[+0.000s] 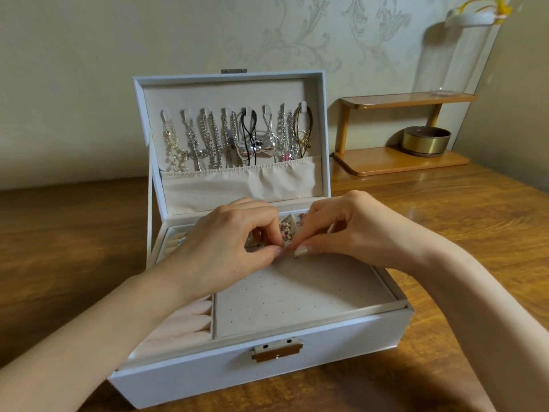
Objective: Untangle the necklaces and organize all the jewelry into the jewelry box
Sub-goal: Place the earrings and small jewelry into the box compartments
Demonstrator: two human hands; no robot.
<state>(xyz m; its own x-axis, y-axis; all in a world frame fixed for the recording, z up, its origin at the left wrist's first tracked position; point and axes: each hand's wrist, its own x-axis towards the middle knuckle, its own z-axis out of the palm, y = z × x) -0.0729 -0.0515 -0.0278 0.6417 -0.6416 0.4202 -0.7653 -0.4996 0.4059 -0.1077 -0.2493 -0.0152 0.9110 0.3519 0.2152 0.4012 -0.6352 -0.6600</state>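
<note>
A wooden table (pixel 74 263) is carrying everything, stretching out on both sides of the fingers. A white jewelry box (pixel 208 373) is standing open on it, directly under the fingers. Its lid (pixel 228 93) is standing upright just beyond them.

The left hand (pixel 225 248) and the right hand (pixel 350 230) are meeting over the middle of the box. On each hand the thumb and forefinger are pressing together at the tips, and the other fingers are curling in. Between the two pairs of fingertips they are pinching a tiny piece (pixel 292 254), too small to identify.

A beige perforated panel (pixel 297 295) is lying below the fingertips and nearer to the person. A gathered fabric pocket (pixel 237 185) is sitting behind the fingers, low in the lid. The necklaces (pixel 208 141) are hanging above it from a row of hooks, side by side, their lower ends dropping into the pocket. Pink ring rolls (pixel 184 325) are lying under the left wrist. Just behind the fingertips, a small heap of beaded jewelry (pixel 286 230) is resting in a rear compartment. A metal latch (pixel 277 349) is sitting on the front wall, well below the fingers.
</note>
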